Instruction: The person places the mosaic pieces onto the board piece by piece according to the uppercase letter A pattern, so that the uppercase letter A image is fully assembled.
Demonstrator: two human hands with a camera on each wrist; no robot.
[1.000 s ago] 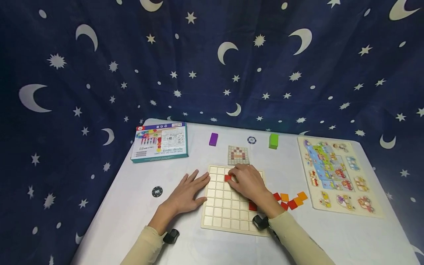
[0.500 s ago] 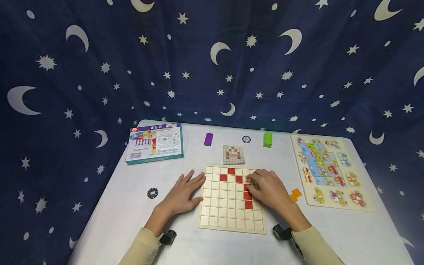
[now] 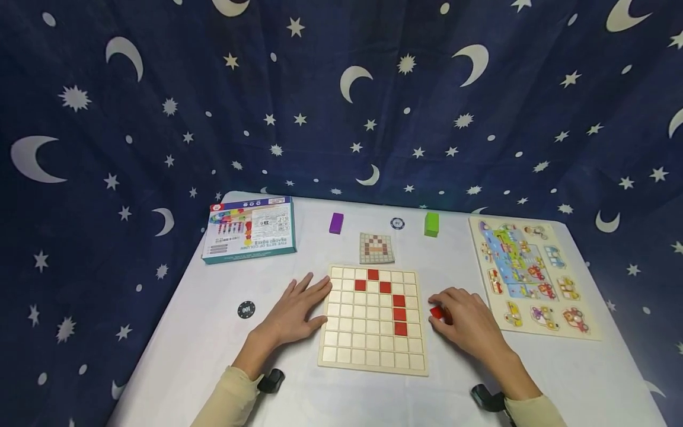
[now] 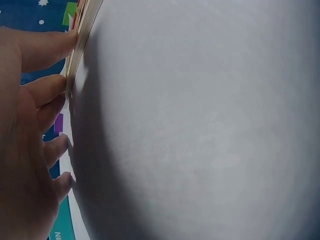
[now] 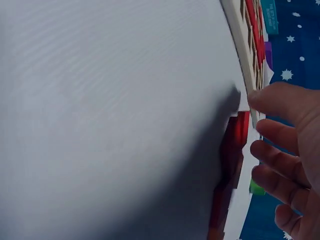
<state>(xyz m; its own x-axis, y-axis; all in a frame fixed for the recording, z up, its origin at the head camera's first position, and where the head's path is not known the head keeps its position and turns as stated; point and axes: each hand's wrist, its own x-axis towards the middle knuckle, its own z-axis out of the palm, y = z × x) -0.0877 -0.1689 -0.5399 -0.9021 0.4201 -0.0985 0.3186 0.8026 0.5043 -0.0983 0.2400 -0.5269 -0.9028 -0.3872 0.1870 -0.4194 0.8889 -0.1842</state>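
The left hand [image 3: 292, 312] lies flat on the surface [image 3: 213, 332], fingers straight against the left edge of the grid board [image 3: 372, 317]. The right hand [image 3: 465, 324], just right of the board, curls over a pile of red tiles [image 3: 437, 312]; it seems to pinch one, though fingers hide the grip. Best to lift a single tile cleanly and keep the board braced.

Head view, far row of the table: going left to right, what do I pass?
Teal box → purple block → small pattern card → poker chip → green block → vehicle puzzle board.
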